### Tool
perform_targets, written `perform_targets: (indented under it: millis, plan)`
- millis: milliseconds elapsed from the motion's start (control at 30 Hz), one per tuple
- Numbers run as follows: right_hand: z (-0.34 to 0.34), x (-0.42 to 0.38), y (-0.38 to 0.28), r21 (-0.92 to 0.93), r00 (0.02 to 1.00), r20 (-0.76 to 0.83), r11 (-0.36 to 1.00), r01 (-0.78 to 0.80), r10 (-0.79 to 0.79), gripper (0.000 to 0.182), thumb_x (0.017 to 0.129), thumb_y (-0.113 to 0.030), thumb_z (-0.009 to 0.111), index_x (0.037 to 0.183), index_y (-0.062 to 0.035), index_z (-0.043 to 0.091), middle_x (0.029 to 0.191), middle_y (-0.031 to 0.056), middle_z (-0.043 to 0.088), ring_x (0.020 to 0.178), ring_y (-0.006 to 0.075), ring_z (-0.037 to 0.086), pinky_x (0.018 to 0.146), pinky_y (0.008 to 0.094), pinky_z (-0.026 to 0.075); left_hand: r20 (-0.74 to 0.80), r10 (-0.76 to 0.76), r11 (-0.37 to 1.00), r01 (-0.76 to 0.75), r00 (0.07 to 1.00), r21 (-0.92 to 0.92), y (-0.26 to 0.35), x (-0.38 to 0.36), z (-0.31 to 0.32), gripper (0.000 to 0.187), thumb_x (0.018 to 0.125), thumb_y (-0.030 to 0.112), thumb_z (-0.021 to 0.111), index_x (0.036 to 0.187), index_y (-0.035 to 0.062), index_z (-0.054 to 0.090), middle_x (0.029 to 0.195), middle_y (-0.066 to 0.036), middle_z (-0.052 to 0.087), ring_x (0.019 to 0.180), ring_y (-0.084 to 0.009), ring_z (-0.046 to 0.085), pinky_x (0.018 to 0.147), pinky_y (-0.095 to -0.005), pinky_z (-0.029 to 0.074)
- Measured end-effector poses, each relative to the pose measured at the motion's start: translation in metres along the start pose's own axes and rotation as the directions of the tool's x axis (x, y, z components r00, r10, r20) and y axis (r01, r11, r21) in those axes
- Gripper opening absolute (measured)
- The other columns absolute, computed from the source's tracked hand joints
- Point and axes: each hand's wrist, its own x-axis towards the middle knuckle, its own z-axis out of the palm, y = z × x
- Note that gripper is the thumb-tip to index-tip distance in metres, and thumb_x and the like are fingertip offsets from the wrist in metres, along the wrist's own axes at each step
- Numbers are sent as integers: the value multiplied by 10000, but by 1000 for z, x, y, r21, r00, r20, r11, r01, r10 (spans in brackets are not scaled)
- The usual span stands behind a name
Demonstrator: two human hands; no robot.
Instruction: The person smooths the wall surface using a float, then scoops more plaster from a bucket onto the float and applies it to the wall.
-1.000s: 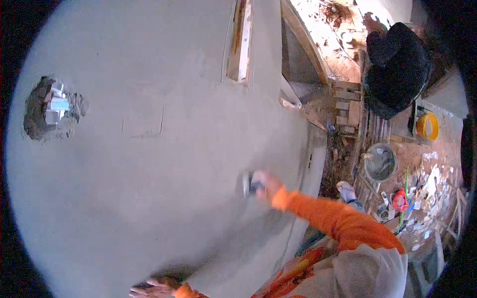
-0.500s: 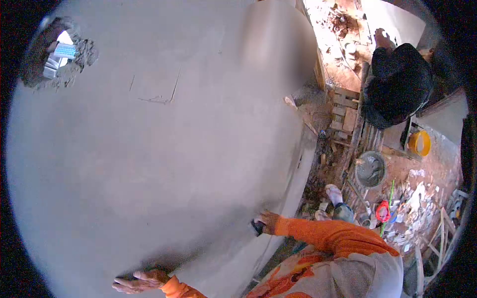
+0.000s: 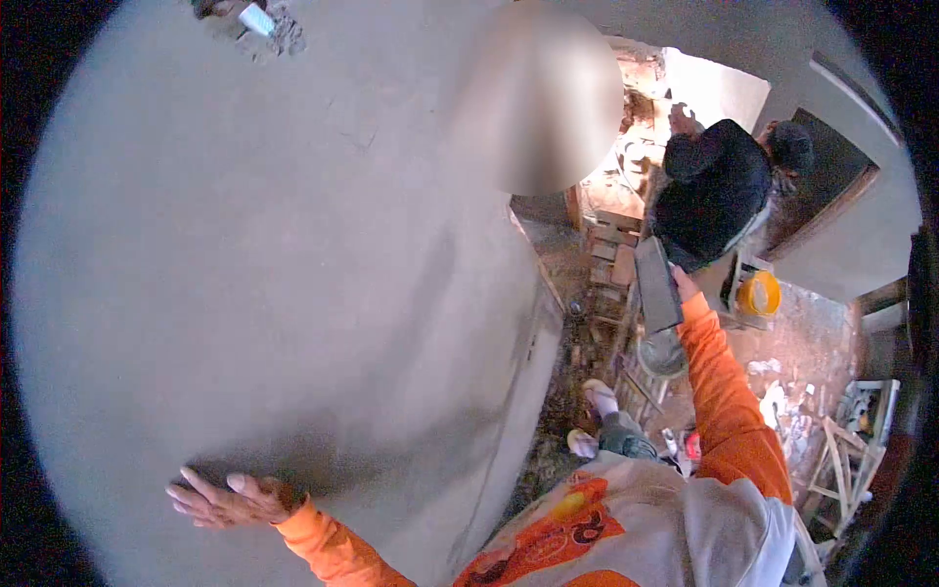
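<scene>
My left hand (image 3: 235,501) is at the lower left, its fingers spread over the smooth grey plastered wall (image 3: 293,254), with a dark shadow beside it. Away from the wall, on the right, my right hand (image 3: 686,284) grips a plastering float (image 3: 657,286). The float's long, flat grey face shows, and its handle is hidden behind it. In this view the float overlaps the rim of a mortar bucket (image 3: 663,354) below and the back of a co-worker in black (image 3: 714,196) above.
A rough hole (image 3: 256,22) with a light blue piece in it breaks the wall at the top left. Beyond the co-worker stands a yellow bucket (image 3: 758,293). Stacked bricks (image 3: 613,249), rubble and a wooden frame (image 3: 839,465) lie about the floor. A blurred patch covers the upper middle.
My right hand has swung off the wall, outward to the right, turning the float's face into view. My left hand has shifted slightly left and up, fingers wider apart. The head view has turned.
</scene>
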Motion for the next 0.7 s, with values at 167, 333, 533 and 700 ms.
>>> perform_targets:
  millis: [167, 333, 533, 700]
  plan:
    - [-5, -108, 82, 152, 982, -60, 974, -170, 180, 410, 867, -288, 528, 1187, -32, 548, 1118, 98, 612, 971, 211, 598, 898, 332, 458, -98, 50, 998, -53, 994, -29, -3, 1, 4, 515, 983, 396, 209, 1254, 110, 540, 1321, -92, 513, 1334, -292, 321, 1129, -422, 42]
    - [21, -185, 212, 1, 961, 39, 962, -273, 272, 505, 841, -283, 568, 1266, -25, 483, 1227, 100, 557, 1103, 202, 544, 976, 327, 407, -95, 154, 985, -160, 984, -63, -14, -12, 10, 497, 982, 401, 233, 1234, 108, 546, 1301, -107, 524, 1326, -286, 333, 1127, -437, 55]
    - [113, -210, 164, 492, 882, 449, 786, -375, 140, 514, 888, -237, 568, 1337, -49, 404, 1291, 116, 517, 1162, 274, 518, 1001, 399, 403, 53, 89, 834, -46, 995, -550, 47, -82, -10, 474, 968, 374, 341, 1235, 15, 498, 1282, -185, 489, 1222, -370, 415, 1036, -509, 288]
    - [113, -173, 161, 553, 821, 571, 726, -408, 27, 566, 900, -286, 561, 1348, -1, 367, 1354, 120, 457, 1241, 277, 445, 1064, 415, 329, 538, 709, -110, 682, -457, 723, 175, -271, -106, 497, 912, 385, 435, 1226, 5, 503, 1226, -148, 536, 1149, -271, 494, 979, -416, 377]
